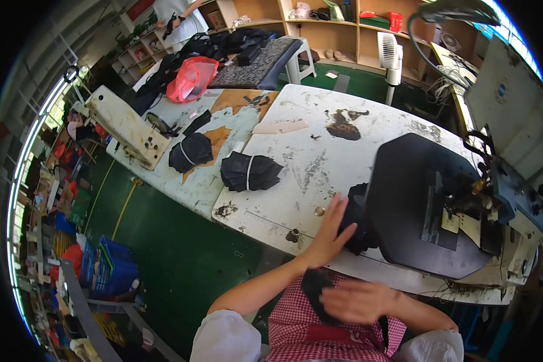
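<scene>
My left hand (330, 238) is at the near edge of the white worktable, its fingers stretched and apart. Its fingertips reach a pile of black fabric pieces (358, 226), partly tucked under the black plate (404, 205) of a sewing machine (513, 181). In front of my apron, my right hand (359, 303) is closed on a loose black fabric piece (317, 294); motion blurs the fingers. Two bundles of black pieces lie farther left: one tied with a white band (251, 174), another banded bundle (190, 152) beyond it.
A round metal button-like disc (319, 211) lies by my left hand. At the left stands a second machine (127, 128). A red plastic bag (193, 78), a stool (300, 63) and a white fan (390, 57) are farther back. Another person (184, 24) stands at the far left.
</scene>
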Motion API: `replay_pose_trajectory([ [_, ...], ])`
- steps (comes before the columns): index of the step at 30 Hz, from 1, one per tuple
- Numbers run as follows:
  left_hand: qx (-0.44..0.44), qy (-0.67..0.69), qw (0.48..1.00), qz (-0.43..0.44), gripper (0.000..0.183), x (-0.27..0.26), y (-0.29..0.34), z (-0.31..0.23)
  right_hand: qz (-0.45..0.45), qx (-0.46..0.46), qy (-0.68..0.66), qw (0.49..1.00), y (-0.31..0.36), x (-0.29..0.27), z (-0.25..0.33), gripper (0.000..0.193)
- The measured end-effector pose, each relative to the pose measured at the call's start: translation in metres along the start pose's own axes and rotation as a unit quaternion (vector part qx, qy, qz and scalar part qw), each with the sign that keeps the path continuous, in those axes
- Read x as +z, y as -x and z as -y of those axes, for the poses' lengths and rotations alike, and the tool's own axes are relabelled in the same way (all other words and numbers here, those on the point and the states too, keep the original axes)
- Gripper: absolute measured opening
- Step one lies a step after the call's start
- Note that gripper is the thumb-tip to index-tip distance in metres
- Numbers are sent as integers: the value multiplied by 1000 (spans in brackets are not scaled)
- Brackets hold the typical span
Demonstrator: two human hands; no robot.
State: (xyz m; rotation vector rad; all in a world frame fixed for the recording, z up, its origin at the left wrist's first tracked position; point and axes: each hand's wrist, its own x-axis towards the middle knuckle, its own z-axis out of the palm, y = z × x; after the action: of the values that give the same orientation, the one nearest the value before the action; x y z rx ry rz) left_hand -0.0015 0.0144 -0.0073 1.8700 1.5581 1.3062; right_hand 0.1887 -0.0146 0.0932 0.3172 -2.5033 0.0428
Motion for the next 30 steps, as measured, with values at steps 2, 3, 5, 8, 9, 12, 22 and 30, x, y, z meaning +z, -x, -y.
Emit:
replay_pose_trajectory([
  [2, 40, 50, 996, -61, 74, -19, -12, -26, -24, 57, 14, 998, -4, -75, 20, 21],
  [3, 57, 92, 987, -118, 70, -40, -15, -34, -5, 114, 36, 993, 12, -102, 26, 24],
  [5, 172, 98, 974, -111, 68, -75, -18, -66, -91, 260, 104, 956, 23, -129, 25, 35],
  [8, 312, 44, 949, 3, 66, -76, -46, -143, -100, 362, 143, 916, 16, -128, -3, 36],
  [9, 335, -52, 935, 107, 66, -75, -55, -161, -101, 379, 114, 913, 20, -124, -7, 35],
  [12, 294, -102, 926, 215, 66, -54, -78, -178, -113, 378, 107, 913, 24, -121, -7, 35],
  [22, 333, -84, 895, 285, 59, -48, -108, -171, -105, 429, 146, 885, 32, -125, -9, 43],
  [30, 327, -82, 893, 299, 57, -48, -115, -173, -100, 429, 194, 877, 31, -122, -10, 42],
])
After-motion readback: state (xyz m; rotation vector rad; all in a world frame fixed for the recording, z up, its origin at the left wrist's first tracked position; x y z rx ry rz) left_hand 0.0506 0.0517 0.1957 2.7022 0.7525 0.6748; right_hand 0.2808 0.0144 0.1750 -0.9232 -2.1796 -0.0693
